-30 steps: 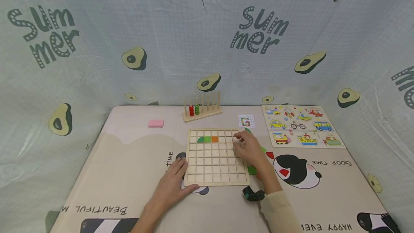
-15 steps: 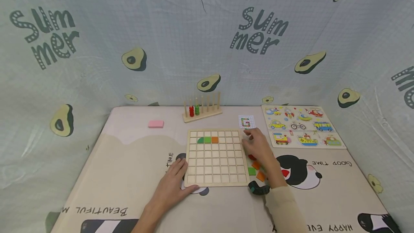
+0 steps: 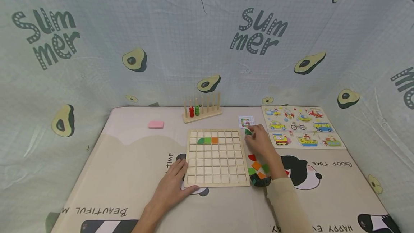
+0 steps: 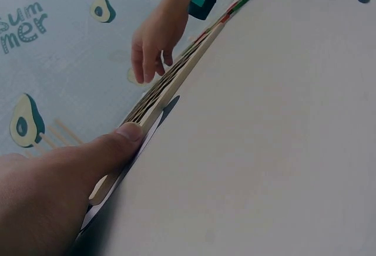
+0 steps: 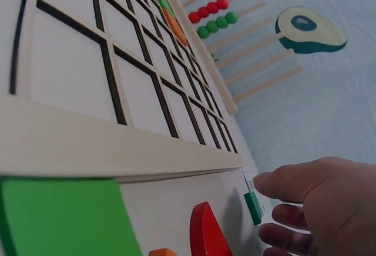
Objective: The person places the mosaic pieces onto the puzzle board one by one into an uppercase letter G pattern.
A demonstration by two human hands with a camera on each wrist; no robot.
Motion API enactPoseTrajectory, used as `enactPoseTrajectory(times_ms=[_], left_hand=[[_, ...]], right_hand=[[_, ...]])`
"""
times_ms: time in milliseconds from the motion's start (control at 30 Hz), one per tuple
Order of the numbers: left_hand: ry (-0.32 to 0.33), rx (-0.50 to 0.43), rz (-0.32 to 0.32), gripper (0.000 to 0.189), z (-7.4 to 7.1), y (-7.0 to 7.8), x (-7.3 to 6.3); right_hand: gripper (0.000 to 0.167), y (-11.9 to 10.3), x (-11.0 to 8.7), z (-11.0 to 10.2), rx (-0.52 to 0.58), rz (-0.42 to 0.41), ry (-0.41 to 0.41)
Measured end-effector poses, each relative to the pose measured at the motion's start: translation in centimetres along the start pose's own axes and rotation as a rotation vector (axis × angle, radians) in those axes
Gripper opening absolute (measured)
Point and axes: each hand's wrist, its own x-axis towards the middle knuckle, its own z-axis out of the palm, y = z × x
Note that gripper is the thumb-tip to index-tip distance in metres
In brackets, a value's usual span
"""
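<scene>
A wooden grid board (image 3: 207, 163) lies in the middle of the table. In its second row sit a green rounded piece (image 3: 200, 140), a green square (image 3: 207, 140) and an orange square (image 3: 215, 140). My left hand (image 3: 171, 182) rests at the board's near left corner, fingers along the left side and thumb against the front edge. Beyond the right edge, my right hand (image 3: 261, 143) reaches down with bent, parted fingers beside a dark green rounded piece (image 3: 247, 132). In the right wrist view, thumb and fingertips are right by that green piece (image 5: 253, 207).
Right of the board lie loose pieces, including a red one (image 3: 252, 157), an orange square (image 3: 256, 165) and a green square (image 3: 251, 171). Behind stand a peg rack (image 3: 203, 113) with red and green beads, a pattern card (image 3: 245, 120), a vehicle puzzle (image 3: 300, 127) and a pink block (image 3: 156, 124).
My right hand has moved from over the board's right edge out to the right, near the dark green piece, uncovering loose pieces. The left hand has stayed in place.
</scene>
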Motion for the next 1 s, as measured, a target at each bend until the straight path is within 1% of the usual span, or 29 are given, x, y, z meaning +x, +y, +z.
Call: enactPoseTrajectory(times_ms=[233, 467, 633, 1000], left_hand=[[-0.020, -0.004, -0.017, 0.091, 0.0, 0.0, 0.0], [-0.033, 0.002, -0.024, 0.092, 0.0, 0.0, 0.1], [-0.033, 0.003, -0.020, 0.092, 0.0, -0.1, 0.1], [-0.026, -0.004, -0.020, 0.091, 0.0, -0.1, 0.1]], right_hand=[[0.049, 0.1, 0.8, 0.1, -0.036, 0.011, -0.015], [0.042, 0.2, 1.3, 0.4, -0.068, 0.012, 0.005], [0.037, 0.4, 1.6, 0.4, -0.096, 0.002, 0.003], [0.029, 0.0, 1.4, 0.2, -0.038, 0.009, -0.015]])
